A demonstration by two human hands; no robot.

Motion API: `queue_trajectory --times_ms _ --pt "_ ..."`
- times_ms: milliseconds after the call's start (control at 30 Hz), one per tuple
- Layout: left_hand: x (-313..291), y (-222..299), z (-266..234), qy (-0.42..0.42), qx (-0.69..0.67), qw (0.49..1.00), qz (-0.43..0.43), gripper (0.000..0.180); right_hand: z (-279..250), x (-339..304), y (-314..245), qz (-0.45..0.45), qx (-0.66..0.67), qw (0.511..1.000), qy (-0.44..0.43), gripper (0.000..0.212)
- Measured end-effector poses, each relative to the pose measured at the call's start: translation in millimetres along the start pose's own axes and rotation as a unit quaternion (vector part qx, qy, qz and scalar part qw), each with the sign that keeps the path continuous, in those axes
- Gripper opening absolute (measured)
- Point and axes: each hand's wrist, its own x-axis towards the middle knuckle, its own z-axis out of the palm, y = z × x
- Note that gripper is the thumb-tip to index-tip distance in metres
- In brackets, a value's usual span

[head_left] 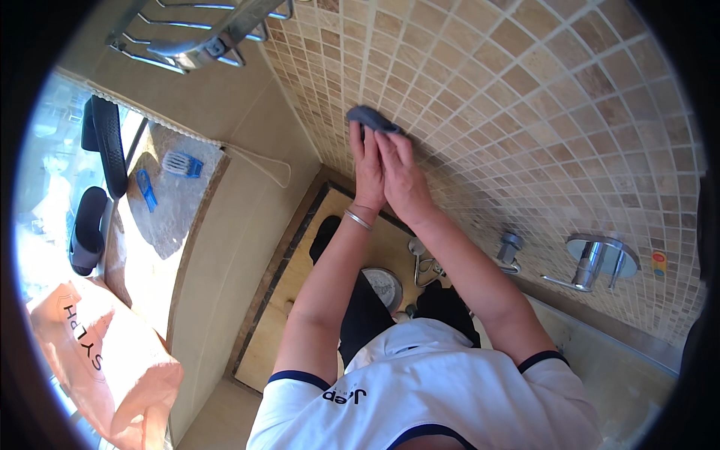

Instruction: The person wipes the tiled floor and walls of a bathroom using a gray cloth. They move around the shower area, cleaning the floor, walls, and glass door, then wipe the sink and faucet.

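Observation:
A folded dark grey cloth (369, 117) lies against the beige mosaic-tiled wall (465, 97). My left hand (367, 166) presses its fingertips to the cloth's lower left part, with a silver bangle on the wrist. Close beside it, my right hand (403, 176) has its fingers on the cloth's lower right side. The two hands touch, and both arms reach upward to the wall. Part of the cloth is hidden behind the fingers.
A metal wire rack (210, 49) hangs at the upper left. On the window ledge (161, 232) are dark slippers (88, 229), a blue brush (182, 164) and a small blue tool (146, 190). A pink bag (112, 360) is nearer. A chrome mixer tap (592, 262) juts out at right.

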Motion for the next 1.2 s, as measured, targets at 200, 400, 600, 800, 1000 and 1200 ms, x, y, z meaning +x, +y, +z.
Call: queue_trajectory --times_ms 200,400,600,800,1000,1200 --pt "-37.1 -71.5 18.8 -0.038 -0.074 0.986 -0.142 0.075 55.3 -9.7 35.4 0.071 -0.007 0.989 -0.129 0.052" --pt "37.2 -54.9 -38.3 0.019 -0.039 0.996 -0.080 0.072 61.8 58.1 -17.7 0.019 0.047 0.995 -0.083 0.052" --pt "57.5 -125.9 -61.1 0.003 0.044 0.995 -0.087 0.071 112.9 90.6 -14.9 0.035 0.118 0.983 -0.138 0.050" --pt "14.5 -137.1 -26.9 -0.005 -0.015 0.991 -0.131 0.072 134.4 56.5 18.0 0.144 0.108 0.971 -0.159 0.044" --pt "-27.0 -40.8 13.8 -0.010 -0.092 0.992 -0.087 0.072 18.2 -3.9 -10.2 0.059 0.072 0.996 0.015 0.044" --pt "-123.8 -36.1 100.3 -0.091 -0.146 0.971 -0.167 0.073 -16.9 -83.3 44.6 0.197 0.116 0.973 -0.021 0.044"
